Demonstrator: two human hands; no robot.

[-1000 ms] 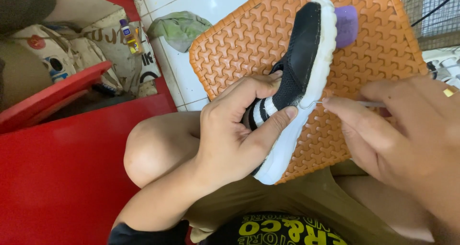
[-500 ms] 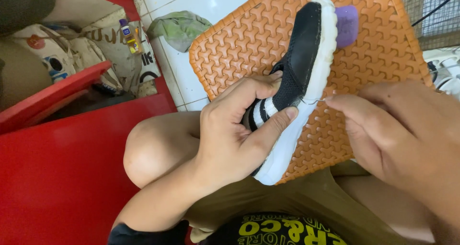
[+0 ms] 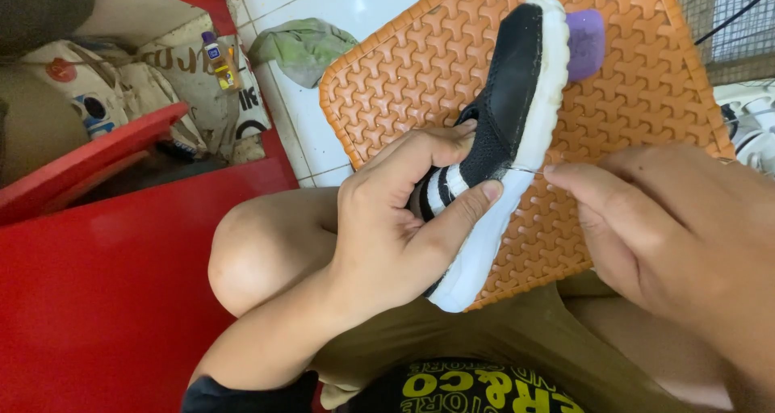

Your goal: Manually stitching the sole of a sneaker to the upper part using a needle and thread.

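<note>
Below, both hands pinching: left hand (image 3: 387,219) on black shoe (image 3: 504,130), right hand (image 3: 670,227) on needle (image 3: 529,171), orange mat (image 3: 646,98) behind.

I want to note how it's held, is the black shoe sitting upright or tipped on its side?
Tipped on its side: the black shoe shows its white sole edge facing right, gripped by the left hand.

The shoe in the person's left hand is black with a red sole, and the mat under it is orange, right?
Not quite. The head view shows the shoe in the left hand is black with a white sole, not a red one. The mat under it is orange, as you said.
</note>
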